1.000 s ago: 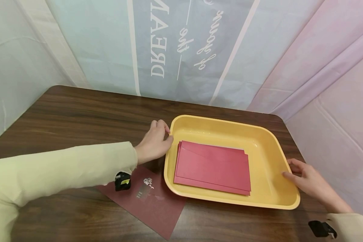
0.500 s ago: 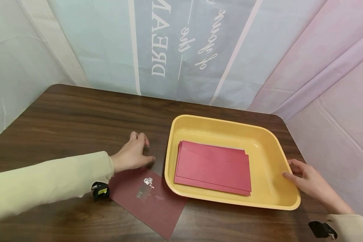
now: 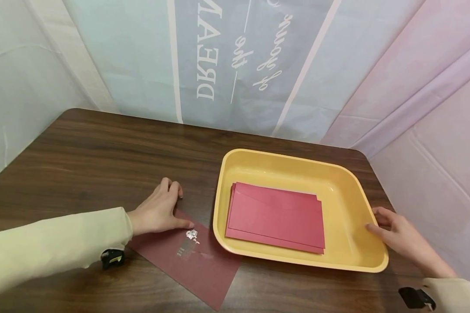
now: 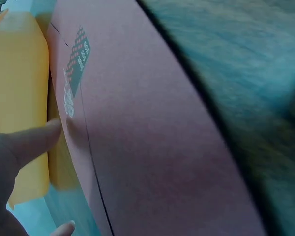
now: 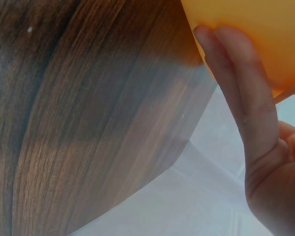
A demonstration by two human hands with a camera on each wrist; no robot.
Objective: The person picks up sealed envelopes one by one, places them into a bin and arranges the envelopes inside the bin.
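A dark red envelope (image 3: 207,274) with a small white flower print lies flat on the table, left of a yellow tray (image 3: 282,261). Over its upper corner is my left hand (image 3: 156,213), thumb and fingers spread apart. The thumb (image 4: 34,142) is by the print at the envelope's edge in the left wrist view; whether it touches is unclear. At the tray's right end my right hand (image 3: 399,232) grips the rim, thumb inside and fingers outside. Those fingers (image 5: 241,73) lie along the yellow wall in the right wrist view. Several stacked red envelopes (image 3: 276,215) lie in the tray.
The dark wood table (image 3: 113,161) extends left of and behind the tray. Printed cloth (image 3: 227,65) hangs along its back edge, with pale cloth (image 3: 442,130) at the right side.
My left hand has left the tray's left rim and moved left and toward me, over the loose envelope. My right hand and the tray have stayed put.
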